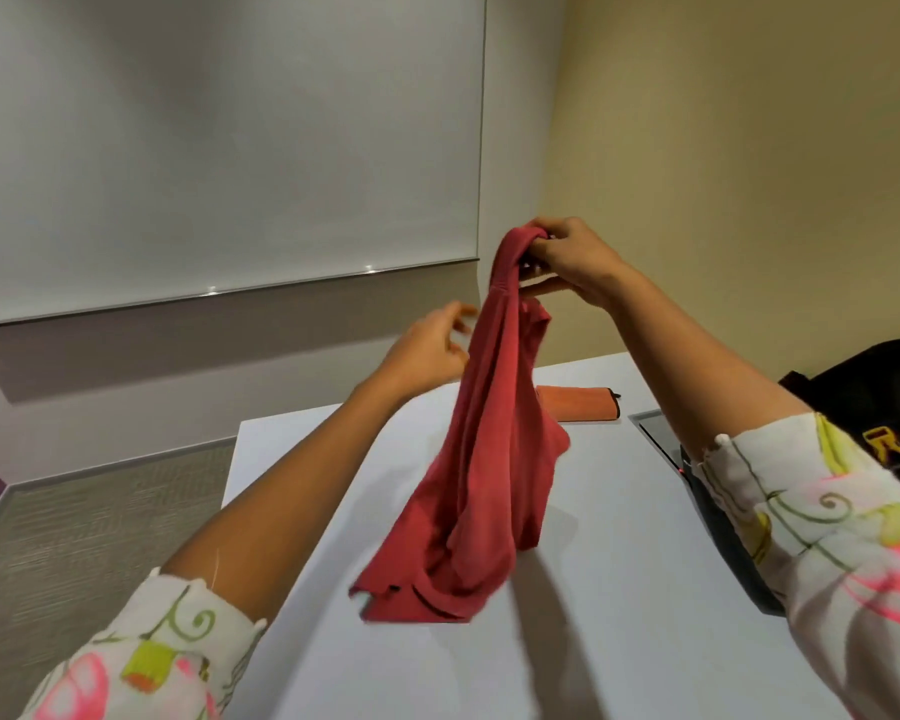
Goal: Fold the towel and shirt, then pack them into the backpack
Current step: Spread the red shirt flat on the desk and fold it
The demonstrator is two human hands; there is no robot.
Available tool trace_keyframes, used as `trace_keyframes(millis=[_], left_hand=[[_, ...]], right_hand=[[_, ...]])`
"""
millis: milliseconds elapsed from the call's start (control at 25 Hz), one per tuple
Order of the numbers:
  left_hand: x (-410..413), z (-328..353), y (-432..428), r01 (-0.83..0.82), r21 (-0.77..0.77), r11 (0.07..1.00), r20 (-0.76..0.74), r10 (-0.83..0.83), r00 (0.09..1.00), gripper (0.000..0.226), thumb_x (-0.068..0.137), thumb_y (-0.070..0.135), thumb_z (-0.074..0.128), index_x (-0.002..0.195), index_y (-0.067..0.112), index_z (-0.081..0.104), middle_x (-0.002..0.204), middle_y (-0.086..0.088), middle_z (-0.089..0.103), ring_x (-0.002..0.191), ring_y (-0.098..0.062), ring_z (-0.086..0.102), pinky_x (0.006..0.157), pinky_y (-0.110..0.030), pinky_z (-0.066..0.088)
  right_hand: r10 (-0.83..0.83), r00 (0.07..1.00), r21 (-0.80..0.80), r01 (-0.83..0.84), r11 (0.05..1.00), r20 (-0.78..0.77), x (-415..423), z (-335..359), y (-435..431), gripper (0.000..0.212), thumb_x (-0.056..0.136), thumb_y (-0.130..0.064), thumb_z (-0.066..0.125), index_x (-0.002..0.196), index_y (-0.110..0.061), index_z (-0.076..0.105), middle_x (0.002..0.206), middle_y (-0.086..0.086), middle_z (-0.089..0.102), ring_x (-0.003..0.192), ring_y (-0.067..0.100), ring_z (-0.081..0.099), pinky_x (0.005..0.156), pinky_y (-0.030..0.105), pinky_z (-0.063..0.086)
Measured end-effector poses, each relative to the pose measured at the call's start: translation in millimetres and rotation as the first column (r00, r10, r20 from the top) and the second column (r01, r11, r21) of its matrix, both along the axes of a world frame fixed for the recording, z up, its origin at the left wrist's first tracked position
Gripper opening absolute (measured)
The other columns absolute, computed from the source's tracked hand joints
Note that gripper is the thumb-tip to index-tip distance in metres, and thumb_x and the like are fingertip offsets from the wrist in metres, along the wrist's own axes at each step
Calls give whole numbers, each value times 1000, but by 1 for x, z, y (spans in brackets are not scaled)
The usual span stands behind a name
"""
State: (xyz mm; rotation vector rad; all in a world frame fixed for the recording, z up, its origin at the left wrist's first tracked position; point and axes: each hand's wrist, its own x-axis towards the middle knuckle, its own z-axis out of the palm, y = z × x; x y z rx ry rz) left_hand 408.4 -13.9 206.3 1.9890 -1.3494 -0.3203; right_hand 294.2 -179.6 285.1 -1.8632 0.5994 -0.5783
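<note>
Head view: a person's right hand (567, 262) grips the bunched top of a red shirt (500, 433), fingers curled round the cloth, and holds it above the middle of the tabletop (645, 589). The shirt hangs in long loose folds, and its lower end pools on the surface toward the near edge. The left hand (427, 345), blurred, hovers with fingers loosely spread and holding nothing, just beside the hanging cloth; whether it touches cannot be told.

The shirt looks light, soft and wholly limp. It should sag and bunch wherever it is not held, so one grip at the top will not spread it. The better hold is probably a pinch at each shoulder, one per hand, to let it fall flat. The fabric is a faded rose-red, creased, with a curved seam showing near its lowest fold.

An orange towel (578, 403) lies folded near the far edge. A black backpack (874, 392) sits at the right edge, partly behind the right arm.
</note>
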Motion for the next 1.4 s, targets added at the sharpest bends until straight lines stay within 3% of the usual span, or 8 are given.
trace_keyframes(millis=[160,400,560,760,920,1080,1240,1400], left_hand=[[12,40,-33,-100,-58,993,174,109,979,124,67,35,86,154,31,-2,157,-10,19,142,-30,25,111,-51,29],[19,45,-59,-157,-190,969,35,167,985,18,77,30,72,94,27,69,81,2,68,88,-26,66,74,-32,50],[23,48,-59,-161,-284,945,-271,82,959,12,76,17,72,87,19,70,80,-2,70,81,-24,68,80,-37,54],[29,83,-33,-115,-337,934,-452,-53,890,12,80,6,72,85,16,71,77,1,72,68,-10,69,71,-26,57],[74,95,-3,-140,102,985,-304,165,938,13,77,24,80,81,17,69,79,2,73,66,-12,69,65,-23,53],[132,67,10,-275,505,818,10,313,950,42,70,47,82,88,13,67,89,-2,67,80,-22,64,78,-30,48],[176,12,-3,-449,324,833,44,461,886,45,73,40,81,95,3,68,92,-16,66,81,-31,61,68,-33,42],[207,-49,-30,-622,217,752,135,608,782,38,79,41,75,107,16,69,108,-18,68,101,-38,63,80,-41,48]], right_hand=[[255,966,137,-260,956,53,-6,9,1,24,94,-1,47,110,-9,62,87,10,67,68,19,65,84,42,57],[63,970,171,-105,980,234,-7,-1,-1,39,82,-10,61,119,-15,51,103,7,63,85,21,65,85,46,54],[127,979,-16,-131,991,-158,-14,-93,14,72,75,-29,82,135,-23,43,118,-2,62,105,16,63,82,30,54],[-144,886,-123,100,987,-440,-29,-208,7,18,79,-21,69,90,-7,70,88,12,70,82,29,67,75,41,57],[-127,818,-33,131,991,-560,-41,-195,-25,15,82,-5,51,87,-9,64,66,9,58,59,26,56,46,23,37],[-65,727,-1,88,996,-684,-20,-153,-75,20,81,5,33,81,-2,52,56,14,50,34,16,38,40,15,26],[-130,763,-16,156,988,-633,30,-144,-101,32,89,8,23,77,0,52,49,17,57,31,21,56,32,27,49],[-148,836,9,180,984,-529,86,-180,-122,33,85,6,30,91,-6,60,78,21,63,65,32,66,60,45,60]])
